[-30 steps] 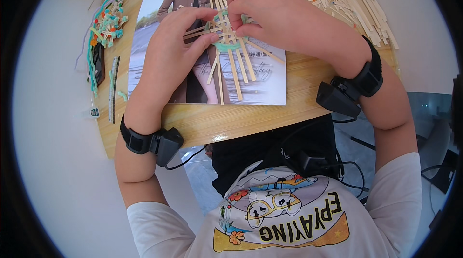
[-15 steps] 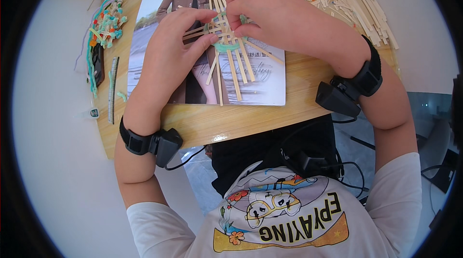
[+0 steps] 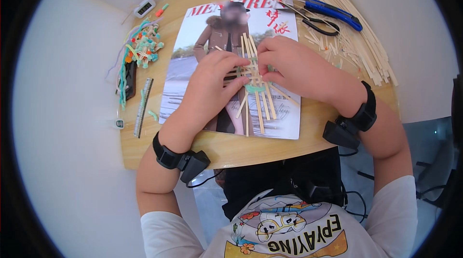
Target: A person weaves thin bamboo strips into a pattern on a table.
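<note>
Thin, flat wooden strips (image 3: 259,113) cross one another in a woven piece, their ends fanning outward. A pale green fuzzy strand (image 3: 255,89) curves through them around the middle. My left hand (image 3: 210,84) grips the left side of the strips between thumb and fingers. On the right side, my right hand (image 3: 294,67) pinches at the green strand; its fingertips partly hide the hold. The piece lies over a magazine (image 3: 185,98) with a person in a brown coat on its cover.
Scissors (image 3: 320,27) and a blue utility knife (image 3: 333,11) lie at the far right, beside long wooden strips (image 3: 359,31) and scattered offcuts. Colourful fuzzy pieces (image 3: 147,45), a dark phone-like object (image 3: 129,79), a ruler (image 3: 143,108) and a small white digital device (image 3: 144,7) line the left side.
The view has shifted, so the table sits lower and further right, with more of its far side showing. Both hands remain at the woven strips, their grip much the same.
</note>
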A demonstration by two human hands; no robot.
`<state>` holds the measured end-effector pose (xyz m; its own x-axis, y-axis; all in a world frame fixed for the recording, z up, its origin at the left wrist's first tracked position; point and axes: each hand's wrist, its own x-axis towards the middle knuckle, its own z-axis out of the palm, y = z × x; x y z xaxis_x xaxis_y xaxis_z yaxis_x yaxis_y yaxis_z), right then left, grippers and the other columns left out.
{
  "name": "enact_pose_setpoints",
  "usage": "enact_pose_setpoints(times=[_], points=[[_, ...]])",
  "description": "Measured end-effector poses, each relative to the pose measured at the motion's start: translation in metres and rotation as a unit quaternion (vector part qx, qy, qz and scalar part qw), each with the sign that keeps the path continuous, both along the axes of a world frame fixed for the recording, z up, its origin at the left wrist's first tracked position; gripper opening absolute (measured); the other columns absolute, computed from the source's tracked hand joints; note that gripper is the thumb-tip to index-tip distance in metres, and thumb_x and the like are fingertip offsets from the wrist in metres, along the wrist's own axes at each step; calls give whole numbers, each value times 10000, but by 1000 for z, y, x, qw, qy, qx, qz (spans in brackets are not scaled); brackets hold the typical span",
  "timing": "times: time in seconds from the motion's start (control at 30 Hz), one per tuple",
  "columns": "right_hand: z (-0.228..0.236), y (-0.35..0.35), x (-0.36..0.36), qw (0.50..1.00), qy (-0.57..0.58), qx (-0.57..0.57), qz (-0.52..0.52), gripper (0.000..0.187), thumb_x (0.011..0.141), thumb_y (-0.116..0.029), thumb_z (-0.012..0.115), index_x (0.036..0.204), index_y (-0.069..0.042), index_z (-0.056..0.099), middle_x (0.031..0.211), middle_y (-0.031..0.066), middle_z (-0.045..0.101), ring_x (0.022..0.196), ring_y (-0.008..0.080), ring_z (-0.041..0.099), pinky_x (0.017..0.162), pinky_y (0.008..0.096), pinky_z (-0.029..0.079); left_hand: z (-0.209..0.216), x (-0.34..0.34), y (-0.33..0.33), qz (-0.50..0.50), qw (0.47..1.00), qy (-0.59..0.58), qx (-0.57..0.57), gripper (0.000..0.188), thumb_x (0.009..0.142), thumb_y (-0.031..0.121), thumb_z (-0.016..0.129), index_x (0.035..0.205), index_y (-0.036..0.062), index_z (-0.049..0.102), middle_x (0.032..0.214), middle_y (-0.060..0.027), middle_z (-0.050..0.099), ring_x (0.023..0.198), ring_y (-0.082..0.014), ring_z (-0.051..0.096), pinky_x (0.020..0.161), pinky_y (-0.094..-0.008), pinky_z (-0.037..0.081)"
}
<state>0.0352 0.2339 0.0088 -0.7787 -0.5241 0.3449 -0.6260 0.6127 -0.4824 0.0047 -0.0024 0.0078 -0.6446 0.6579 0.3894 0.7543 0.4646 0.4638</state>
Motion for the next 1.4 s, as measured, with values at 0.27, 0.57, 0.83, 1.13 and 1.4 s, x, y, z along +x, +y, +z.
enact_pose_setpoints(times=[0.27,0.57,0.83,1.13,1.4], points=[[-1,1,-1,1000,12,-12,5,75,854,-111,719,866,-53,673,994,113,613,1005,317,584,878,416,497,-3,-2,-2,-12,1000,-8,-10,104,813,56,774,915,53,753,1065,-86,671,1023,-296,631,884,-407,516],[2,1,-5,1000,-5,-1,-6,64,863,-89,698,864,-26,686,992,123,623,976,331,611,865,424,508,2,-2,-2,-5,999,-33,-8,128,818,44,761,940,29,729,1063,-82,669,1020,-299,631,893,-398,517],[5,2,1,999,-7,37,-18,75,867,-75,716,918,-43,671,1094,87,608,1021,281,616,888,385,513,0,-1,-1,-12,999,-28,-12,137,820,53,770,934,29,698,1061,-84,666,1027,-304,636,889,-396,515],[2,1,1,1000,11,-5,-5,76,854,-82,688,849,-7,700,971,140,634,955,331,630,849,426,511,1,0,0,-7,1000,-11,-15,135,821,70,773,930,31,705,1071,-83,667,1038,-302,633,894,-388,514],[2,1,2,1000,24,6,3,81,845,-75,693,843,5,697,960,152,634,958,339,627,844,425,514,0,0,-1,-9,1000,0,-28,122,832,79,763,947,49,732,1102,-76,663,1056,-302,625,910,-391,509]])
